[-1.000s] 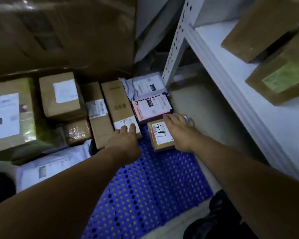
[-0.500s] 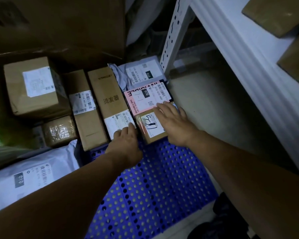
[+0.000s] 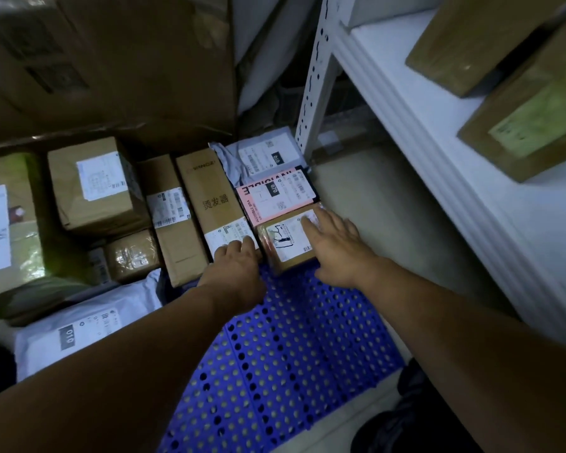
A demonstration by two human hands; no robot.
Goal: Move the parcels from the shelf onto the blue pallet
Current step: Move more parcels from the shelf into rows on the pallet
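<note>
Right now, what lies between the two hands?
The small brown box on the blue pallet, under the right hand's fingers, seen in the head view.

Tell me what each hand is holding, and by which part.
Nothing is gripped. The right hand lies flat on the label of the small brown box; the left hand touches the near end of the long brown box.

**Parcel Tally**

One blue pallet (image 3: 301, 354). Six brown boxes down low: taped big box (image 3: 17, 230), labelled square box (image 3: 92, 191), shiny small box (image 3: 131, 256), plain long box (image 3: 177, 243), printed long box (image 3: 209, 197), stubby box (image 3: 281, 246). One pink box (image 3: 272, 197). Two grey bags: far bag (image 3: 262, 155), near bag (image 3: 85, 328). One huge carton (image 3: 128, 60). One shelf (image 3: 422, 119) carrying two boxes: upper box (image 3: 471, 40), lower box (image 3: 530, 119).
</note>
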